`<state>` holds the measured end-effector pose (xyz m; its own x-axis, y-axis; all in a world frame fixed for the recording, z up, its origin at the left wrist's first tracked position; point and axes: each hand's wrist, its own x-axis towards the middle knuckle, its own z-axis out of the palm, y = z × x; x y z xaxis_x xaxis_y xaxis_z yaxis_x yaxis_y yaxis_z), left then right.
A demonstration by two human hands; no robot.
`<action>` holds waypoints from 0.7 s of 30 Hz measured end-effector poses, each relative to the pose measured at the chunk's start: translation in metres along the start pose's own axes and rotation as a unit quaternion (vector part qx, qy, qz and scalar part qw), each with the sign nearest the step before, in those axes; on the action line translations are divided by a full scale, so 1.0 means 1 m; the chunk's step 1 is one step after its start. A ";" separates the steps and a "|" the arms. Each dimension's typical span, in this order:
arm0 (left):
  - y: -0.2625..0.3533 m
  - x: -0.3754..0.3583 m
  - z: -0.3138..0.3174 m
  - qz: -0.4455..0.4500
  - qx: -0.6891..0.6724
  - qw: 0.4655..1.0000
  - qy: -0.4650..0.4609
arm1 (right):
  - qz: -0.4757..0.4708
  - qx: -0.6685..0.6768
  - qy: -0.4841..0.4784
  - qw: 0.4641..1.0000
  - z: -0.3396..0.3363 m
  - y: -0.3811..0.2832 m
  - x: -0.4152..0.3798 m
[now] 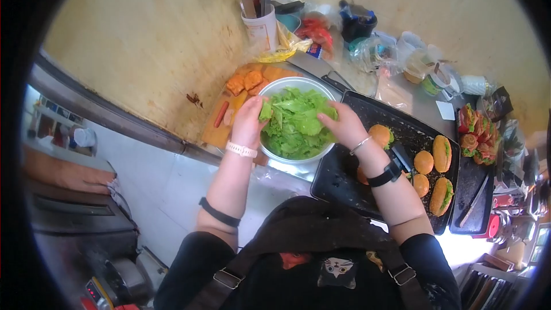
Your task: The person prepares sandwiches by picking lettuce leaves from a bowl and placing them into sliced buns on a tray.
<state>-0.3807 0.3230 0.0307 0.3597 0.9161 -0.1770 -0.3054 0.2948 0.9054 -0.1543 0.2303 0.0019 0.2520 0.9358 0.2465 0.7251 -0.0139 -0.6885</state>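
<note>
A round metal bowl (279,85) full of torn green lettuce (298,129) sits in front of me. My left hand (249,123) is at the bowl's left side, its fingers closed on a piece of lettuce near the rim. Across the bowl, my right hand (348,128) has its thumb and fingers around the edge of the lettuce pile, seemingly pinching a leaf; its fingertips are partly hidden. Left of the bowl, a wooden cutting board (213,134) carries orange-coloured cooked pieces (252,80) and a sausage (221,113).
To the right, a black baking tray (338,163) holds round buns (423,162) and long filled rolls (441,197). Beyond it, another dark tray (470,221) bears filled sandwiches (479,135) and a knife (474,201). A knife handle (334,82) lies behind the bowl; a white tub (262,31) stands farther back.
</note>
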 end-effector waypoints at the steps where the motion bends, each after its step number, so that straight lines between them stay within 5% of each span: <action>1: 0.010 -0.009 0.007 -0.002 -0.018 1.000 0.021 | -0.012 -0.001 0.049 0.999 -0.001 -0.007 0.000; 3: 0.015 -0.020 0.018 0.005 -0.037 0.999 0.001 | -0.030 -0.008 0.146 0.989 -0.006 -0.023 -0.005; 6: 0.010 -0.041 0.050 -0.001 -0.045 0.998 -0.046 | 0.086 0.301 -0.080 0.946 -0.005 -0.048 -0.024; 8: -0.005 -0.046 0.071 -0.013 -0.019 0.996 -0.085 | 0.063 0.416 -0.069 0.904 0.002 -0.047 -0.039; 16: -0.060 -0.072 0.147 -0.140 0.093 0.953 -0.253 | 0.167 0.742 0.159 0.630 -0.070 0.002 -0.120; 19: -0.093 -0.086 0.175 -0.164 0.169 0.925 -0.298 | 0.125 0.693 0.224 0.673 -0.128 0.027 -0.194; 21: -0.120 -0.089 0.191 -0.141 0.209 0.897 -0.363 | 0.096 0.712 0.281 0.636 -0.168 0.042 -0.255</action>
<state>-0.2074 0.1544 0.0120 0.8964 0.3584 -0.2609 0.1900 0.2212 0.9565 -0.0802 -0.0683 0.0251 0.7285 0.6851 -0.0066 -0.5682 0.5988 -0.5644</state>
